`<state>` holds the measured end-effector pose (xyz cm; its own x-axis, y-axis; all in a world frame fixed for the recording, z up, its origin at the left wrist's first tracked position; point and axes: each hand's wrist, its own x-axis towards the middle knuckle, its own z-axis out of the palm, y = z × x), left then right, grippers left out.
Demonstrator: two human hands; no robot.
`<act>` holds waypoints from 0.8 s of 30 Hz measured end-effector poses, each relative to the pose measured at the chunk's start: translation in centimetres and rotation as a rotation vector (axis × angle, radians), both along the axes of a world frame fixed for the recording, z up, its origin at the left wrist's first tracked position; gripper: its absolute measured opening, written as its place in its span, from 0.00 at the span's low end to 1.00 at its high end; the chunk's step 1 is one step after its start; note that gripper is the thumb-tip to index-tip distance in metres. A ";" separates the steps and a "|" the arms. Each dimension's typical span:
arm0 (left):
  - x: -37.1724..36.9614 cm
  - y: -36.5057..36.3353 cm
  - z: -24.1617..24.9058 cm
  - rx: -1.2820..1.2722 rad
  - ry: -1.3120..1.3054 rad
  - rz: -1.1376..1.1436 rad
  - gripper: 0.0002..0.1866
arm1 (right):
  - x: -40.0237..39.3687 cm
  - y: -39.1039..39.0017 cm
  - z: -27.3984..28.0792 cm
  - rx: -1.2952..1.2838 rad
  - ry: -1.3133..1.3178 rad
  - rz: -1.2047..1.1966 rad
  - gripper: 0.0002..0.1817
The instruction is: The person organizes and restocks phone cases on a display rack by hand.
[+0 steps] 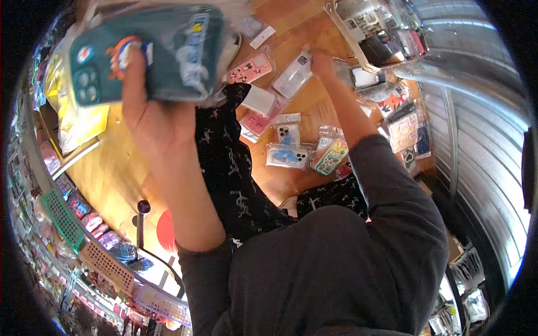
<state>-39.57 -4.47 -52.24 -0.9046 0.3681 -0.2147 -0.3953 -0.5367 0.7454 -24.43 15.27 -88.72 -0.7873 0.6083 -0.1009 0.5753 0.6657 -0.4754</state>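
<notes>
In the head view, my left hand (159,126) is raised at the upper left, closed around a dark green phone case (162,56) in a clear plastic sleeve. Its thumb presses on an orange and white picture on the case. More clear wrapping shows behind this case, though I cannot make out what it holds. Over the floor, my right hand (323,65) pinches the upper end of a clear phone case (293,75) in a packet; its fingertips are partly hidden. Beside that case lie a pink patterned phone case (250,69) and a white packet (259,101).
Several bagged cases, including a blue and clear one (287,156) and a green-edged one (332,157), lie near my knees. A filled bin (342,28) stands at the upper right, by a corrugated metal shutter (482,112). Plastic baskets (106,266) line the left.
</notes>
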 end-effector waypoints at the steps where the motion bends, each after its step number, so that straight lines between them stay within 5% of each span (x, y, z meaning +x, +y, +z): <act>1: 0.1 0.7 -0.3 0.014 0.051 0.002 0.12 | 1.0 -1.0 0.8 -0.059 0.153 0.042 0.13; 2: 0.4 1.5 -0.3 0.017 0.067 -0.043 0.11 | 2.3 -2.0 2.6 -0.060 0.159 0.027 0.13; 4: 1.1 2.6 -0.2 0.015 0.079 -0.118 0.11 | 5.1 -4.7 7.7 -0.573 0.164 -0.115 0.12; 5: 1.3 3.5 -0.3 0.042 0.069 -0.157 0.12 | 6.4 -5.5 9.4 -0.558 0.180 -0.142 0.12; 7: 2.2 5.6 -0.8 0.103 0.060 -0.235 0.13 | 9.1 -6.4 12.7 -1.378 0.686 -0.345 0.10; 10: 4.3 8.6 -1.0 0.009 0.040 -0.332 0.14 | 13.2 -6.1 20.2 -1.598 1.019 -0.370 0.14; 17: 9.3 12.9 -4.6 -0.014 0.096 -0.676 0.18 | 22.9 -2.6 31.8 -1.379 1.526 -0.226 0.10; 21: 10.6 12.0 -3.9 -0.131 0.140 -0.801 0.21 | 27.7 -3.3 39.1 -1.039 1.645 -0.153 0.14; 22: 12.6 11.1 -0.8 -0.167 0.092 -0.683 0.23 | 29.9 -3.1 39.5 -0.912 1.525 -0.102 0.14; 23: 11.1 10.6 -2.8 -0.355 0.824 -0.810 0.26 | 30.8 -4.1 43.3 -0.743 1.306 -0.196 0.15; 24: 9.7 10.1 -4.8 -0.477 1.523 -0.608 0.30 | 31.2 -5.2 46.7 -0.579 1.119 -0.462 0.14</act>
<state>-29.90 5.65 -57.03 -0.1445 0.8759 0.4604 0.7246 -0.2232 0.6520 6.72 10.10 -41.98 -0.3508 0.9279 0.1263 -0.1895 0.0617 -0.9799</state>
